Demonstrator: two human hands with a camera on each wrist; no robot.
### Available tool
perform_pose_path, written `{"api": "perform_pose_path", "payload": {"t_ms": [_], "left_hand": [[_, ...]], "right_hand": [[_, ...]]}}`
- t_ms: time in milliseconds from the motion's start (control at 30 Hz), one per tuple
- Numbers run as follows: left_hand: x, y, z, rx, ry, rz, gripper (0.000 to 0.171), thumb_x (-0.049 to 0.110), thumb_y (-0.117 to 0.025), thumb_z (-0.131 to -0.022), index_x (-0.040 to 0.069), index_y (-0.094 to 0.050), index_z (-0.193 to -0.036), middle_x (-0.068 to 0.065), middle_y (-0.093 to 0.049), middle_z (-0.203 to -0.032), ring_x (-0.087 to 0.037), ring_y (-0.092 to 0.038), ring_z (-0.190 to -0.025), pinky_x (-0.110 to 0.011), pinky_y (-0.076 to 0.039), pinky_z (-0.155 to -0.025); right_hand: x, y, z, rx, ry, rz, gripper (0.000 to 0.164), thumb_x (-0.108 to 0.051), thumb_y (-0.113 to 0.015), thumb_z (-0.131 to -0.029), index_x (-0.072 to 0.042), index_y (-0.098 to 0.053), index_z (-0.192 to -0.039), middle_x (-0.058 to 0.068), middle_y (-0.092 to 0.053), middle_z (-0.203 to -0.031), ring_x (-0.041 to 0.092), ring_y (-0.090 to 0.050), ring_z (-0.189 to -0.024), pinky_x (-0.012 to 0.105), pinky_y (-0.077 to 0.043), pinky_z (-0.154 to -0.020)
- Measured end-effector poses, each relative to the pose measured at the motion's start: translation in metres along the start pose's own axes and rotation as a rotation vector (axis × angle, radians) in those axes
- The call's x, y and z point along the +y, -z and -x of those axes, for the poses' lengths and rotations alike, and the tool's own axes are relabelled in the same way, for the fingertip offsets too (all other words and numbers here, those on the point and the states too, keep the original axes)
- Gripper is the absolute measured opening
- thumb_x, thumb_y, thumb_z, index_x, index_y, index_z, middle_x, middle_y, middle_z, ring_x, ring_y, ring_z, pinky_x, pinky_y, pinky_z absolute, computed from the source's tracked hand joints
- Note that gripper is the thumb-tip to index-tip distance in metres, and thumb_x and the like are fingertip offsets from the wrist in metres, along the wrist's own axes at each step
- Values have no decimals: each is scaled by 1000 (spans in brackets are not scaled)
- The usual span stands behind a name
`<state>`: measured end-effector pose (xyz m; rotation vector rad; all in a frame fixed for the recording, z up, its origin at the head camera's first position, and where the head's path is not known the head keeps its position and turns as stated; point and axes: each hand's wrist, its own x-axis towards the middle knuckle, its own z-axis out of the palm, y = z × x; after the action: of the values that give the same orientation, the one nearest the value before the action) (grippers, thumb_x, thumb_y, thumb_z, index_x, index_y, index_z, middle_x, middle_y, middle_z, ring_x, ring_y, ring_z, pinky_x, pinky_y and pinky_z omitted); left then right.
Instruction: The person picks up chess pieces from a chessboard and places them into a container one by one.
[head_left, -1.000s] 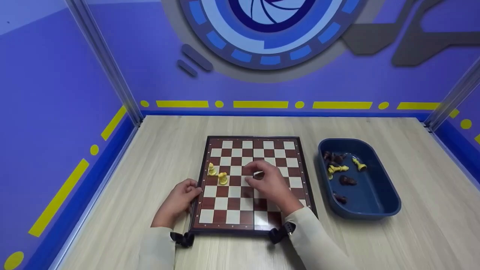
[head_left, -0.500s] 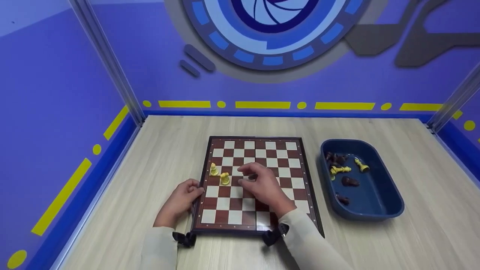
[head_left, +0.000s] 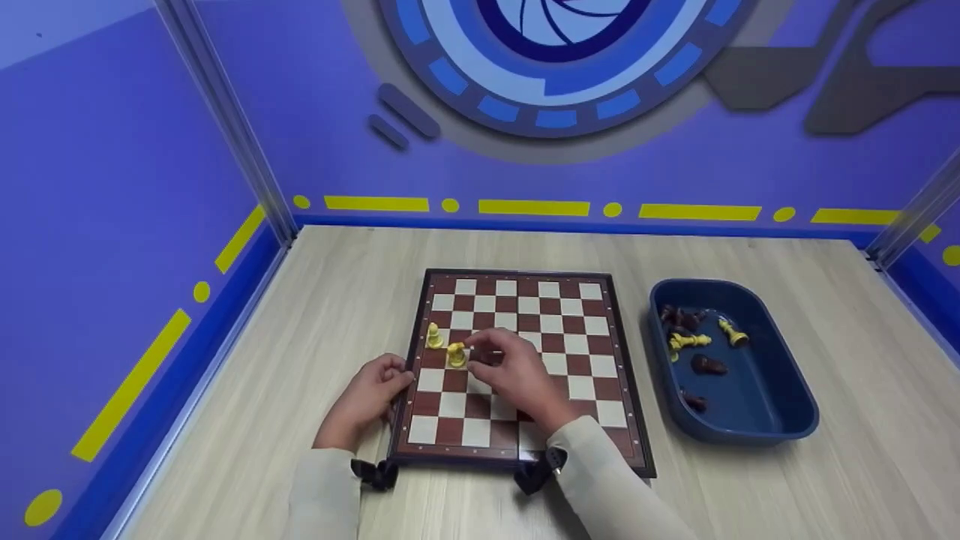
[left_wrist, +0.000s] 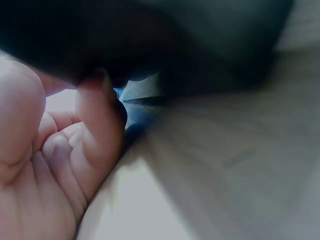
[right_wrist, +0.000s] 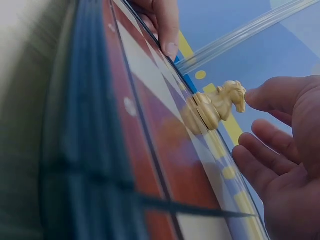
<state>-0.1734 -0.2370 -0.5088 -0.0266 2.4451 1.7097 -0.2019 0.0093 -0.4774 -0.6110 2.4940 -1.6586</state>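
My left hand (head_left: 371,394) grips the left edge of the chessboard (head_left: 529,446), thumb on the rim and the other fingers curled beside it. Up close in the left wrist view, the board's dark edge (left_wrist: 150,40) is blurred. A pale yellow knight (head_left: 456,355) stands upright on the board's left side. Just to its right is my right hand (head_left: 516,375), thumb and index finger spread apart. In the right wrist view the thumb tip is at the knight's nose (right_wrist: 237,95); whether it touches, I cannot tell. Beyond the knight stands another yellow piece (head_left: 434,337), slim with a rounded top.
Right of the board, a dark blue tray (head_left: 799,424) holds several brown and yellow chess pieces lying on their sides. Walls (head_left: 135,187) with blue panels enclose the wooden table (head_left: 352,277) at the back and sides.
My right hand has moved left across the board to the knight, its thumb and index finger still apart. My left hand stays on the board's edge. The view has shifted slightly.
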Motion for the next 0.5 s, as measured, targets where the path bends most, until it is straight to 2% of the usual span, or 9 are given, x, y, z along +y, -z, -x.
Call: {"api": "perform_pose_path", "payload": {"t_ms": [267, 500], "left_hand": [[0, 1, 0, -11, -16, -12, 16, 12, -56, -95, -1, -54, -104, 4, -53, -65, -7, -46, -43, -24, -41, -42], [0, 1, 0, -3, -18, -13, 16, 12, -57, -95, -1, -55, -104, 5, -53, -65, -7, -47, -45, -23, -41, -43]], "right_hand": [[-2, -7, -5, 20, 13, 62, 26, -12, -71, -85, -15, -66, -110, 7, -67, -110, 22, -67, -100, 36, -55, -89], [-3, -11, -10, 7, 3, 38, 25, -11, -70, -87, -15, -65, -111, 1, -67, -113, 22, -66, -105, 35, -53, -92]]}}
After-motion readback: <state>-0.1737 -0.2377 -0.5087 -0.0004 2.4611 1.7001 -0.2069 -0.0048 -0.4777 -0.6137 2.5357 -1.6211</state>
